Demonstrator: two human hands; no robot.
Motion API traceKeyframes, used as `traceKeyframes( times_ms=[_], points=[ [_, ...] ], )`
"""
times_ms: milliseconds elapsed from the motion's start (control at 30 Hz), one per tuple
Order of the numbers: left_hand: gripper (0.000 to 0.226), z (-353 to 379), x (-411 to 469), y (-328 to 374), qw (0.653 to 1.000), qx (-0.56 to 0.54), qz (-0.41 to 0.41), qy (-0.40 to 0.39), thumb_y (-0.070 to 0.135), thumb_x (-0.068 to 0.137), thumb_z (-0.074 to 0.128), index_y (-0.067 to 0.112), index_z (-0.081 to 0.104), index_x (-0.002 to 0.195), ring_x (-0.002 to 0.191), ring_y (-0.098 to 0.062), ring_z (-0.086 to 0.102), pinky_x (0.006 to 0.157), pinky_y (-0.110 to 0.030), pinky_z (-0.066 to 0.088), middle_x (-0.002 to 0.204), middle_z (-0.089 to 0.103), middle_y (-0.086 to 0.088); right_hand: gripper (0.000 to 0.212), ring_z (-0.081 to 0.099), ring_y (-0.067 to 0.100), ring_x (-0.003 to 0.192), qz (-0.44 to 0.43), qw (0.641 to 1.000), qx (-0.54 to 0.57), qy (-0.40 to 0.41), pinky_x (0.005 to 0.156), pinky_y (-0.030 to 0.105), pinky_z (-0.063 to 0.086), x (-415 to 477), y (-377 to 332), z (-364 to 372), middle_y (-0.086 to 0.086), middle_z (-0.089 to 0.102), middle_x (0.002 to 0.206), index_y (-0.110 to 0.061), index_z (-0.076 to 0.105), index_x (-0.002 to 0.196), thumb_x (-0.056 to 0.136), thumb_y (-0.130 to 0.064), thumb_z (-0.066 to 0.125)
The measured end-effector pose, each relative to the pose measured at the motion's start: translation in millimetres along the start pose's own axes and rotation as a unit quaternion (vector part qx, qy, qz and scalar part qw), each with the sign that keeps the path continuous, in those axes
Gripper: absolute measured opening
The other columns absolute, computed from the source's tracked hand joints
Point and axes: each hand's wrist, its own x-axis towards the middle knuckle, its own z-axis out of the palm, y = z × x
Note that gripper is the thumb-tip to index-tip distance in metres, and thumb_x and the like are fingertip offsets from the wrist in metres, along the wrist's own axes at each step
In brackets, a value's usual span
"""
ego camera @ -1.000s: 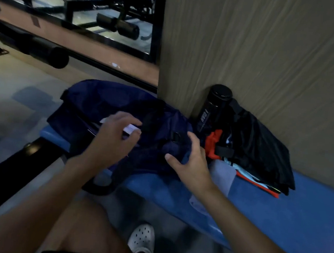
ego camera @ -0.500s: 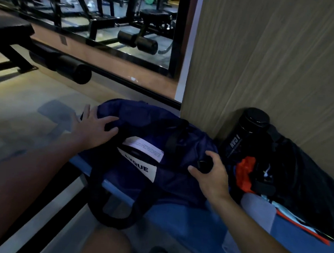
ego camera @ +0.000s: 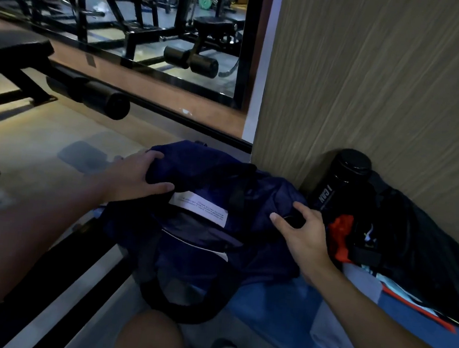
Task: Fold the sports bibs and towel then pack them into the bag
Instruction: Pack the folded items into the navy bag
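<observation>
While the blue bench (ego camera: pixel 280 312) carries everything, the navy bag (ego camera: pixel 205 251) lies at its left end, mouth gaping, nothing visibly packed. Beside it the bibs (ego camera: pixel 412 240) and grey towel (ego camera: pixel 362 283) sit heaped, so I judge all folding remains. My left hand (ego camera: pixel 137 177) grips the bag's far end; my right hand (ego camera: pixel 304 236) touches a dark fitting (ego camera: pixel 294 222) at its right end, pinching or not I cannot tell.

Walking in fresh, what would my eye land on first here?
Both hands are on a navy bag lying on the blue bench: the left hand grips its far edge, the right hand holds its right end, and a white label shows at its opening. To the right, against the wall, stand a black bottle and a heap of dark and orange clothes.
</observation>
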Motion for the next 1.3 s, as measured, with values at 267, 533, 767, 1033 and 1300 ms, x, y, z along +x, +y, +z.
traceKeyframes(
  times_ms=[267,533,767,1033,1300],
  points=[
    [0.112,-63,-46,25,0.996,0.047,0.039,0.066,0.089,0.058,0.048,0.024,0.033,0.148,0.130,-0.026,0.047,0.111,-0.050,0.024,0.145,0.045,-0.002,0.069,0.042,0.007,0.116,-0.070,0.997,-0.008,0.038,0.098,0.015,0.030,-13,-45,-22,-0.005,0.039,0.121,-0.009,0.051,0.137,0.078,-0.028,0.081],
    [0.087,-111,-102,54,0.988,0.019,0.068,0.134,0.069,0.075,0.063,0.026,0.035,0.145,0.121,-0.023,0.051,0.109,-0.048,0.024,0.133,0.048,0.002,0.068,0.044,0.005,0.114,-0.130,0.989,0.025,0.067,0.106,0.021,0.036,-55,-102,-73,-0.003,0.043,0.125,-0.012,0.053,0.136,0.077,-0.029,0.082],
    [0.087,-143,-144,105,0.978,0.022,0.114,0.172,0.081,0.075,0.055,0.027,0.039,0.142,0.124,-0.023,0.051,0.108,-0.052,0.030,0.136,0.053,0.000,0.069,0.054,0.012,0.118,-0.142,0.982,0.059,0.106,0.105,0.030,0.045,-87,-123,-146,0.003,0.054,0.130,-0.020,0.056,0.132,0.072,-0.039,0.084],
    [0.091,-155,-173,200,0.967,-0.009,0.184,0.176,0.084,0.067,0.045,0.029,0.041,0.140,0.119,-0.022,0.053,0.106,-0.054,0.039,0.130,0.051,0.001,0.061,0.064,0.012,0.103,-0.128,0.970,0.103,0.182,0.097,0.036,0.053,-128,-126,-247,-0.002,0.067,0.113,-0.017,0.060,0.129,0.074,-0.028,0.085],
    [0.092,-130,-180,325,0.955,0.009,0.243,0.167,0.087,0.066,0.035,0.031,0.040,0.139,0.122,-0.023,0.050,0.104,-0.053,0.037,0.131,0.050,0.002,0.054,0.063,0.011,0.098,-0.100,0.955,0.090,0.264,0.087,0.026,0.051,-168,-99,-369,0.000,0.066,0.111,-0.016,0.061,0.128,0.079,-0.025,0.081]
  ],
)
